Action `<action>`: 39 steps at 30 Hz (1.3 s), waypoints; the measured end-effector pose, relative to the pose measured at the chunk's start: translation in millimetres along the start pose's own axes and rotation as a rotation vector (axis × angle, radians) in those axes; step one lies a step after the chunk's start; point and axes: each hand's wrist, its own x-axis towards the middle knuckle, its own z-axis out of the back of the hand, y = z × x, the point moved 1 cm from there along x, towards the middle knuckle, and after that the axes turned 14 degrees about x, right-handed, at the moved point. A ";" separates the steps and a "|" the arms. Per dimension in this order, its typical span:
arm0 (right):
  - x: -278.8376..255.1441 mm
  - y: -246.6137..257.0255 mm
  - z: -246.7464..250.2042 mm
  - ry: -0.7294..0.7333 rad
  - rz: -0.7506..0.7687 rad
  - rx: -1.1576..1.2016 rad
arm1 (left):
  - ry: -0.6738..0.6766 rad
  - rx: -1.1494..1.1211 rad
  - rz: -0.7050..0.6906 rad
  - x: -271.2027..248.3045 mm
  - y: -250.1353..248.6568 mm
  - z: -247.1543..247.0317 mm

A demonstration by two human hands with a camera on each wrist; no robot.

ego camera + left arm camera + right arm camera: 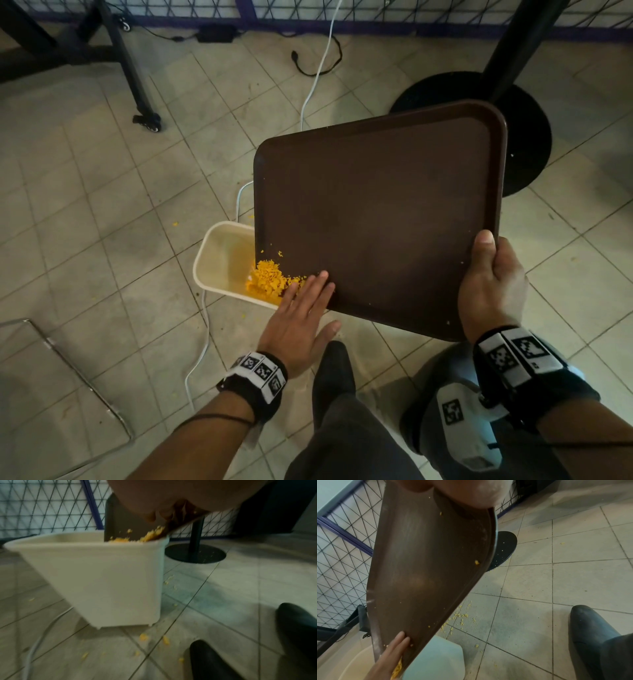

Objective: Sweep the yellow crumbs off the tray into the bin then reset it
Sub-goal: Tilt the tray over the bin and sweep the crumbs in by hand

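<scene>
Right hand (491, 291) grips the near corner of the brown tray (380, 212), thumb on top, tray tilted over the cream bin (219, 260) on the floor; left hand (301, 318) lies flat, fingers (317, 287) straight on the tray's low corner. Yellow crumbs (270, 279) heaped there at the bin's rim; a few strays on the tiled floor (462, 615)

Dim indoor light is falling softly; the left wrist view is blurring, and wide lenses are bending edges.
</scene>
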 end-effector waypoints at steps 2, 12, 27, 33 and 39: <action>0.6 -0.9 -0.2 -0.005 0.002 0.001 | 0.035 0.041 0.039 -4.2 10.2 -10.8; 2.6 -0.6 0.4 0.008 -0.002 -0.005 | 0.227 0.241 0.064 -13.8 104.9 -16.3; 0.9 -0.3 -0.1 0.002 -0.005 0.009 | 0.150 -0.087 0.330 17.9 78.6 -12.2; -0.3 1.3 -0.7 0.020 -0.004 0.011 | 0.020 -0.140 0.359 -4.6 63.2 -5.9; 0.8 -0.4 -0.8 0.005 -0.003 -0.002 | 0.044 -0.199 0.393 29.3 58.5 1.9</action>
